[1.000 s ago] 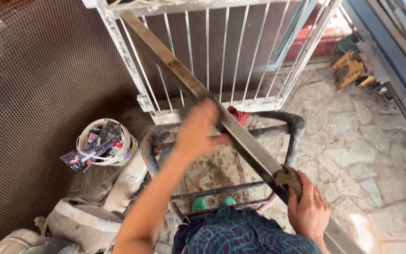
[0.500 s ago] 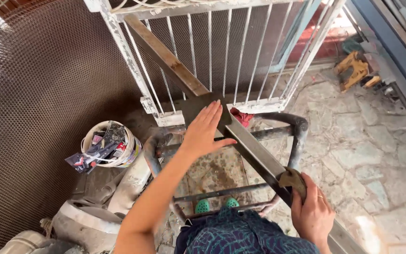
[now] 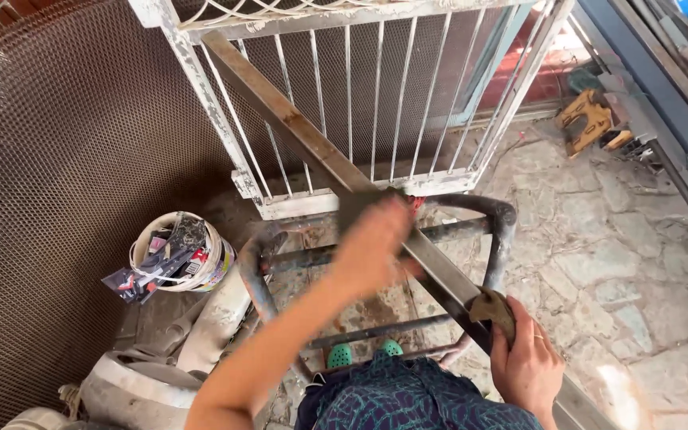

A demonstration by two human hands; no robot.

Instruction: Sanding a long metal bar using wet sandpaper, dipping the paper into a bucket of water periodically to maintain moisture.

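**One bar, two hands, one gate**

One wire mesh wall (image 3: 49,199) fills my left side. One white gate (image 3: 360,103) leans against it, and I count about nine thin upright rods in it. One long rusty steel bar (image 3: 296,131) runs from the gate's top corner down across one dark metal stand (image 3: 495,231) toward my lap. My left hand (image 3: 372,247) is blurred, fingers spread flat over the bar's middle, gripping nothing. My right hand (image 3: 529,366) is closed around one round brown disc (image 3: 494,309) pressed against the bar's lower end. One white bucket (image 3: 218,263) of odds and ends stands just left of the stand. Two green shoe tips (image 3: 364,353) show below.
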